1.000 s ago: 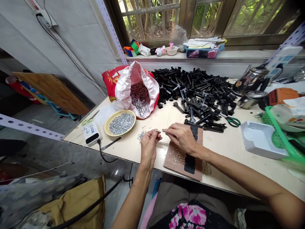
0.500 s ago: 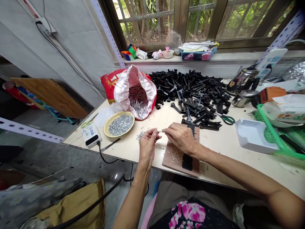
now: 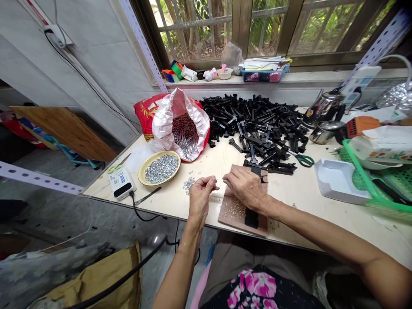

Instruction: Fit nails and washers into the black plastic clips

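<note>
Two hands meet over the pale wooden tabletop (image 3: 209, 163) here. Our right hand (image 3: 246, 189) pinches a thin silver metal nail (image 3: 219, 179) by one end. Our left hand (image 3: 199, 195) is pinched shut on the other end, and whether it's got a little piece in there too is too tiny to tell. The nail sits level in the air between them, just off the brown speckled board (image 3: 233, 212) with the black plastic strip (image 3: 252, 218) lying on it. Loose small silver bits (image 3: 188, 184) lie just beside the left hand, and the round yellow dish (image 3: 140, 174) with more of them is near. Our take: keep the nail level, grip it lightly, and work low over the tabletop so anything that slips lands close.
</note>
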Available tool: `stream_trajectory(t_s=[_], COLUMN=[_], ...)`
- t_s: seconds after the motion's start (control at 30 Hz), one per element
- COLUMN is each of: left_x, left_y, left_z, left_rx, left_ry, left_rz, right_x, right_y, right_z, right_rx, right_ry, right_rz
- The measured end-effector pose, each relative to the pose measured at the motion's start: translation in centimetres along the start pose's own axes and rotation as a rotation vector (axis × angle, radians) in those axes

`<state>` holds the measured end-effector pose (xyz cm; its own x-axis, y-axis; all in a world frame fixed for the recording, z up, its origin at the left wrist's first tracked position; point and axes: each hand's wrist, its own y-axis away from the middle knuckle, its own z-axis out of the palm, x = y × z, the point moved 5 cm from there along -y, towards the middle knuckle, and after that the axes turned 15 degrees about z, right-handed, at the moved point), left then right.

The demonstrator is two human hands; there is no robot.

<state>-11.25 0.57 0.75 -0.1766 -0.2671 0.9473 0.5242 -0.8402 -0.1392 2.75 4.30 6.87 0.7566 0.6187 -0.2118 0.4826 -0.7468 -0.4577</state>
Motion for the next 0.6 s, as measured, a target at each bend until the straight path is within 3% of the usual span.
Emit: stream_trajectory(t_s=[0.17, 0.33, 0.4, 0.6], left_x=[0.5, 0.1, -0.1, -0.5], left_y=[0.1, 0.3, 0.3, 0.2], left_z=[0.0, 0.3, 0.5, 0.8], left_rx=[-0.024, -0.045, -0.033, -0.039], left_ry=[-0.140, -0.070, -0.018, 0.047], left_rz=[0.082, -0.030, -0.098, -0.215], right_x=[1.1, 2.1, 2.0, 0.7], right_y=[0.3, 0.6, 0.6, 1.2], right_z=[1.0, 1.7, 1.5, 0.5], right_rx=[-0.176, -0.247, -0.207, 0.067], right_ry=[-0.174, -0.281, -0.250, 0.031], right_rz=[0.129, 0.156, 0.120, -0.090])
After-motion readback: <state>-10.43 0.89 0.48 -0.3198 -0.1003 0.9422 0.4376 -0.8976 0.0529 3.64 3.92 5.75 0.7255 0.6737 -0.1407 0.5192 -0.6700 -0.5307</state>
